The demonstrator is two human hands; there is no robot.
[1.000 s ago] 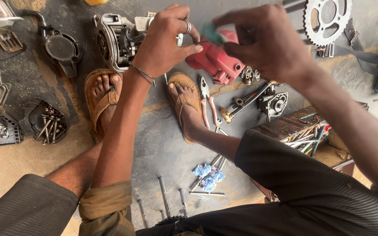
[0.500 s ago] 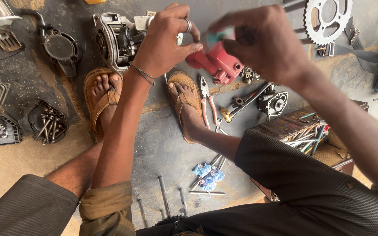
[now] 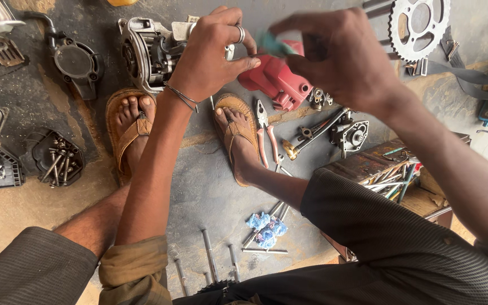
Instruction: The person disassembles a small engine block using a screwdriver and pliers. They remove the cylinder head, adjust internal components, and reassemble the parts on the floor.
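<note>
Oily floor [image 3: 210, 186]; right hand [image 3: 334, 56] now lower, blurred.

Single head-worn view, looking steeply down from above at close range. Left hand [image 3: 210, 53] and right hand [image 3: 334, 56] near the top centre of the frame, sandalled feet [image 3: 238, 135] mid-frame, knees along the bottom edge, floor [image 3: 210, 192] filling the rest.

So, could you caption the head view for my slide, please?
Left hand and right hand pinch a small teal item above a red casing.
</note>
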